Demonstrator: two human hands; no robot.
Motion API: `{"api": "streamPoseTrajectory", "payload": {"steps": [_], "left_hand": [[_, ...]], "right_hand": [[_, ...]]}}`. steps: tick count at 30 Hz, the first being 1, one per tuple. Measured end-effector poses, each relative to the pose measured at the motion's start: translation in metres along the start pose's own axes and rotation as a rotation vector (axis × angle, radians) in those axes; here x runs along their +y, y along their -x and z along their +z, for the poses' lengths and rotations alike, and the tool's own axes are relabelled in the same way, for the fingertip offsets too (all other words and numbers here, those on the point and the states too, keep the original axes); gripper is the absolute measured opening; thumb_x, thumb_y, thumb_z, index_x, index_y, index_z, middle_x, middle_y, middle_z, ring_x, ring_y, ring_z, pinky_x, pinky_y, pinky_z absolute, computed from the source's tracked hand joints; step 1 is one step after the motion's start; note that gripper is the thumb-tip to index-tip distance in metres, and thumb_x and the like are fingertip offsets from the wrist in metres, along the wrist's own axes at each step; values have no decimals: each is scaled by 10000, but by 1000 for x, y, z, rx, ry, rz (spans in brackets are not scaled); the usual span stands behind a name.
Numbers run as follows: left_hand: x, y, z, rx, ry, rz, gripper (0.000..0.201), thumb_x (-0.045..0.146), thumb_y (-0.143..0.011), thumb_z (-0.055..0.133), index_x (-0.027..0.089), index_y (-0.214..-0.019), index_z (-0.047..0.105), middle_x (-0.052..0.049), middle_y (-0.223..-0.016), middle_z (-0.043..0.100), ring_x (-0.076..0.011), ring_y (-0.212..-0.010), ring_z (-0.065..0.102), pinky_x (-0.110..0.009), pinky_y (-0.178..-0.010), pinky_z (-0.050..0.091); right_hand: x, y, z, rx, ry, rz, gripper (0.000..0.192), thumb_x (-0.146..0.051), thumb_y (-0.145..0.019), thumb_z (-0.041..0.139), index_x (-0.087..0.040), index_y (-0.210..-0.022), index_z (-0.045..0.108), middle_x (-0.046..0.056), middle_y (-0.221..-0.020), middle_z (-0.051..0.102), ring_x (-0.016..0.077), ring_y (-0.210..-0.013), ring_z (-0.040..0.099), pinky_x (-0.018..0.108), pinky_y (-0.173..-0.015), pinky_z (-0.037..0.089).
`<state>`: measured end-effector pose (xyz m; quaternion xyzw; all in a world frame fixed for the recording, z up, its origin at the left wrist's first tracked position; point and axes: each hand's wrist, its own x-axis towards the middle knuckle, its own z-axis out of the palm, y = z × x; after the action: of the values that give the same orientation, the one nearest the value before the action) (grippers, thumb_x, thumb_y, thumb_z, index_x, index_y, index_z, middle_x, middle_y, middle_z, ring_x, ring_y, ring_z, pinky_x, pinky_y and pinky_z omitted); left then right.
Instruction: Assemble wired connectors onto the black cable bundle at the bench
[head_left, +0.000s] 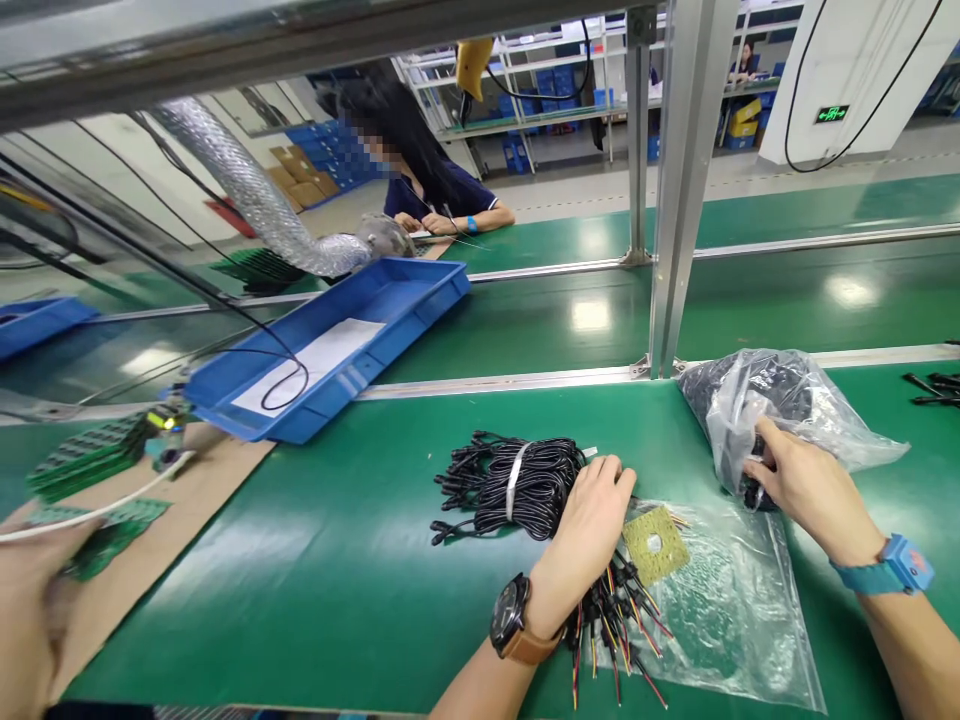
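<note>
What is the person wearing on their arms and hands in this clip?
Both hands are bare, without gloves, and no sleeves show. The left hand has a black round watch on a brown strap. The right hand has a blue band watch with a squarish face.

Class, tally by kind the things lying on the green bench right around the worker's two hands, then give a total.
Plastic bags: 2, a full bag and a flat bag
Cable bundles: 1, the black cable bundle
Yellow sponge pads: 1, the sponge pad
Total: 4
</note>
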<state>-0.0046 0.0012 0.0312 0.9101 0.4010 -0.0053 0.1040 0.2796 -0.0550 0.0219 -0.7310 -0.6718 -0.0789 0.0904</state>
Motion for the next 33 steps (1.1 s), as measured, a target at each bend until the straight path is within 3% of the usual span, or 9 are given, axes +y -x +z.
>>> {"api": "streamPoseTrajectory", "payload": {"steps": [2,5,9,14,17,25,33], "left_hand": [[1,1,-1,-5,-6,0,358,-83,-889,375,168,-1064,561,-88,-1097,534,-249,-1030,489,-361,-878,441],[3,0,1,21,-17,-24,333,-78,-893,358,170,-995,556,-80,-1030,541,-244,-956,488,-377,-859,441],[3,-2,6,62,-35,-51,308,-59,-909,354,174,-968,546,-69,-983,543,-235,-912,488,-377,-846,444],[2,-2,3,21,-38,-54,256,-20,-944,391,177,-978,551,-66,-1012,552,-238,-968,511,-376,-870,462],[2,-1,1,26,-14,-60,259,-24,-941,406,174,-1011,557,-78,-1072,546,-237,-1008,513,-367,-878,472],[0,-6,9,71,-66,-108,276,-26,-937,392,152,-1067,558,-97,-1087,541,-254,-1023,504,-391,-906,470],[-4,-1,6,50,-8,-80,314,-74,-891,397,145,-1046,560,-105,-1095,520,-242,-1032,490,-364,-921,466]], "right_hand": [[-2,0,0,21,12,8,436,-382,-937,574,-201,-1330,517,50,-857,729,251,-594,662,309,-463,363],[-1,-1,3,19,-10,-61,222,-338,-987,480,-208,-1114,607,70,-909,696,237,-660,668,313,-498,396],[5,-2,9,8,-78,-135,282,-154,-978,353,-202,-957,630,87,-957,674,224,-756,680,323,-603,443],[11,0,8,-53,-21,-7,173,-270,-997,466,-221,-946,624,36,-780,702,250,-676,686,329,-554,395],[11,3,6,-93,-4,-29,198,-257,-989,480,-232,-862,629,31,-768,700,251,-688,688,327,-564,395],[2,3,9,-26,27,-42,137,-289,-940,580,-214,-1008,672,52,-848,707,265,-745,694,317,-560,406],[14,0,14,-50,4,-142,256,-272,-981,486,-213,-981,735,45,-781,687,250,-697,688,319,-545,377]]}}
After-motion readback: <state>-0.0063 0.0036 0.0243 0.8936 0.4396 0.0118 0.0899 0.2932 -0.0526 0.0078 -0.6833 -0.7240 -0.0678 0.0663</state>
